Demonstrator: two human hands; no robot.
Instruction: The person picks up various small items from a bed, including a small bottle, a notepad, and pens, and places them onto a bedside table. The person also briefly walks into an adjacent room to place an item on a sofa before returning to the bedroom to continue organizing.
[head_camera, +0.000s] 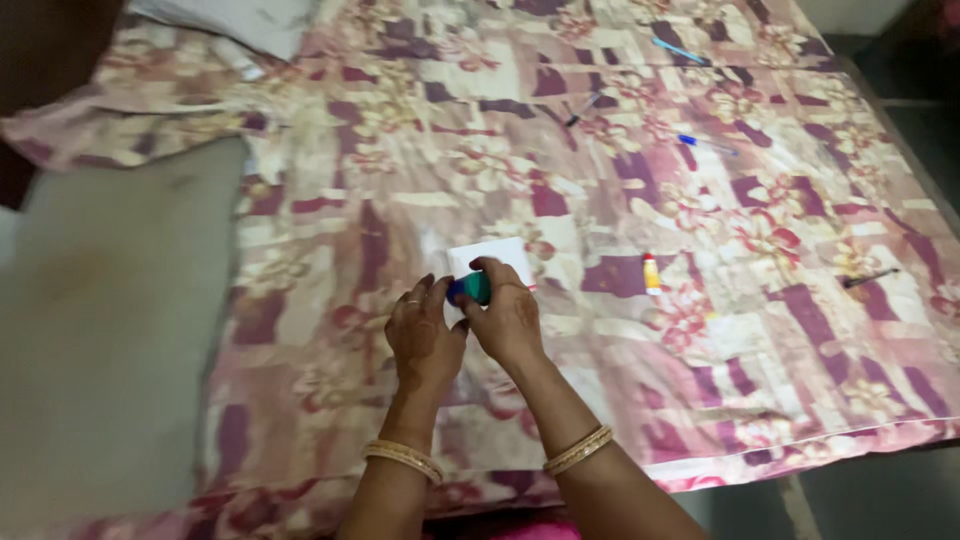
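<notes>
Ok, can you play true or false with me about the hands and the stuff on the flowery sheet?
1. Both hands, left hand and right hand, meet at a small blue-green thing. True.
2. A white card lies on the sheet under the hands. True.
3. The small yellow tube is in the right hand. False: it lies on the flowery sheet, apart from the hands, to their right.
4. The wrists are bare. False: each wears gold bangles.
5. A blue pen lies farther up the sheet. True.
</notes>
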